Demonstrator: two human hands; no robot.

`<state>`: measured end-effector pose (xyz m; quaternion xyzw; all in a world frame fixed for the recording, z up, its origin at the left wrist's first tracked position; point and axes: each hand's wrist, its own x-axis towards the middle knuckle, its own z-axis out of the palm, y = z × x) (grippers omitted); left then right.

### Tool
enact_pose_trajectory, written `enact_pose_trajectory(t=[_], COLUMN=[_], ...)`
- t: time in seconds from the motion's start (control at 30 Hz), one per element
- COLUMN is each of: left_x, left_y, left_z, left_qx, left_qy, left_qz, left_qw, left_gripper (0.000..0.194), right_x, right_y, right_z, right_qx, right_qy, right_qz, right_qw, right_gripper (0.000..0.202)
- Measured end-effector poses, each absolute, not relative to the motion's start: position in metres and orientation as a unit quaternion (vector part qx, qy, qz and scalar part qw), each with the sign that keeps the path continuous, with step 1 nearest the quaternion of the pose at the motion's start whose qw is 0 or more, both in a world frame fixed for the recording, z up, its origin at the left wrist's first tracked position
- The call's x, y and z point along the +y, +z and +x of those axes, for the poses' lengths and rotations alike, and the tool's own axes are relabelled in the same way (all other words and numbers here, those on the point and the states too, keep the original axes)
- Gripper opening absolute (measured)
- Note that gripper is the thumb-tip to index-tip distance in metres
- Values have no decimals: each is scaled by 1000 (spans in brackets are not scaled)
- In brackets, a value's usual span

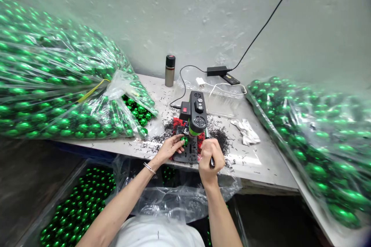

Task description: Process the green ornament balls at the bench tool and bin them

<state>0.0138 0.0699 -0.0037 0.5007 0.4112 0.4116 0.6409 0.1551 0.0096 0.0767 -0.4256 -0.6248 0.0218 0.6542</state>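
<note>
Green ball (184, 141) is sitting at the fingertips of our left hand (171, 148), just over the black base plate (185, 156) and near the left side of the machine's head. We are pinching it lightly, with thumb and fingers nearly closed around its sides. Our right hand (213, 155) is gripping the black lever handle (212, 162) to the right of the small machine (198, 112), its fingers curling fully round it in a fist.

For good control, we are best off steadying the ball from its near and left sides, leaving its top free and our fingertips out from under the head. A thin, shiny shell is probably calling for a gentle pinch, as a hard squeeze could be denting it or making it slip. On the lever, a smooth, even pull is likely serving us better than a jerk, with our eyes resting on the ball. We cannot tell whether the head is touching it.

Black slivers (220, 139) are lying around the red mat (177, 123) beneath the machine; any stray ones under the ball could be tilting it. A white cloth (246, 131) is lying to the right, a bottle (169, 71) is standing at the far side, and a large bag of balls (58, 85) is bulging on the left.
</note>
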Motion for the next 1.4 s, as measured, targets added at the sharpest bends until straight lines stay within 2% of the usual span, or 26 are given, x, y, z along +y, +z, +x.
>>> enact_pose_trajectory(t=[0.43,0.73,1.03,1.4], left_x=[74,70,63,61], left_y=[-5,-11,1,2], left_z=[21,23,19,20], left_qx=[428,410,474,478], left_qy=[391,386,338,331], left_qz=[533,532,611,642], left_qw=[616,633,537,499], left_gripper=[55,59,49,47], right_x=[8,9,6,14], right_y=[77,75,74,32], right_z=[155,155,156,163], right_qx=[-621,-625,-630,-678], right_qy=[21,18,15,-48], right_qz=[-435,-433,-445,-378], right_qw=[652,650,636,628], right_gripper=[34,33,33,27])
